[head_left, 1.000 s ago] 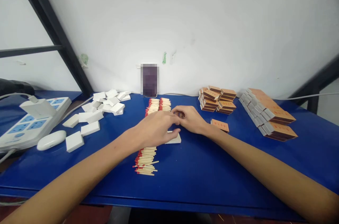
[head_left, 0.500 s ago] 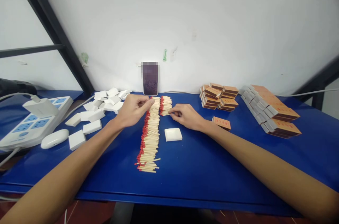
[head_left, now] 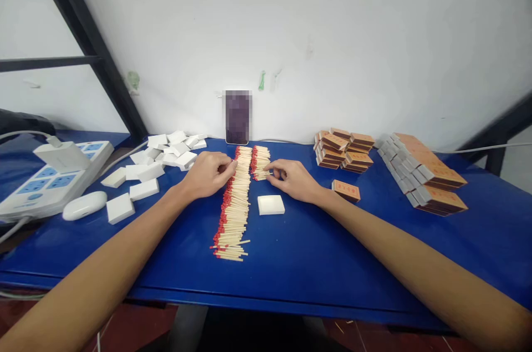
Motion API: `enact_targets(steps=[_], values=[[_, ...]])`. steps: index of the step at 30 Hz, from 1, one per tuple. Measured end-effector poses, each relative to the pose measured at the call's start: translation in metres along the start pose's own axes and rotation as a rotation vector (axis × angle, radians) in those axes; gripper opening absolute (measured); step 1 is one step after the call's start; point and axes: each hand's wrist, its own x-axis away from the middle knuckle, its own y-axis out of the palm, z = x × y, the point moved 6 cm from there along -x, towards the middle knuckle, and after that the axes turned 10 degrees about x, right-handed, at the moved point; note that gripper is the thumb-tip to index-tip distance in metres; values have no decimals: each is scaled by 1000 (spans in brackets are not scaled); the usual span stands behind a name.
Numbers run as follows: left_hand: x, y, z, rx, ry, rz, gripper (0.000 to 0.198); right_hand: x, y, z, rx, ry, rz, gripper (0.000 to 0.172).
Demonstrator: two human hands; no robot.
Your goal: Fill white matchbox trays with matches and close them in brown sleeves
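Observation:
My left hand (head_left: 210,174) is closed at the left edge of a long row of red-tipped matches (head_left: 234,208), its thumb beside the match heads. Whatever its fingers pinch is hidden. On the other side, my right hand (head_left: 291,179) reaches to the stick ends of a shorter pile of matches (head_left: 260,161). Its thumb and forefinger are a little apart at the tips, and the other fingers curl inward. Just below that hand lies a white matchbox tray (head_left: 271,205), flat on the blue table (head_left: 316,263).
Several white trays (head_left: 144,189) lie scattered at the left, near a power strip (head_left: 62,174) and a white rounded case (head_left: 85,205). A phone (head_left: 238,119) leans on the wall. Orange matchboxes (head_left: 357,158) are stacked at right, beside a larger stack (head_left: 432,169) and a single matchbox (head_left: 346,190).
My left hand has drawn back slightly, its thumb lower along the long row. The thumb and forefinger of my right hand have parted a little. The camera view has shifted slightly.

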Motion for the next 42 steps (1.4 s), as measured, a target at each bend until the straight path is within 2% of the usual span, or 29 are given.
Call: enact_targets(steps=[8, 13, 16, 19, 22, 30, 36, 42], values=[[1, -1, 11, -27, 34, 17, 40, 1, 2, -3, 39, -55, -15, 12], [-1, -3, 12, -37, 3, 57, 44, 3, 0, -5, 14, -46, -26, 11], [0, -4, 10, 3, -10, 73, 37, 5, -1, -6, -2, -44, -35, 11], [2, -4, 13, 21, 54, 77, 24, 8, -3, -6, -9, -38, -24, 12], [2, -5, 18, -17, 133, 78, 22, 10, -4, -5, -1, -19, 2, 16], [2, 0, 15, 13, 148, 24, 24, 8, -2, -7, 53, -30, -13, 16], [3, 2, 20, 77, 172, -34, 24, 5, -2, 0, -46, 75, -49, 15], [4, 4, 22, 153, 192, -76, 21, 3, -3, 7, -117, 151, -45, 27]])
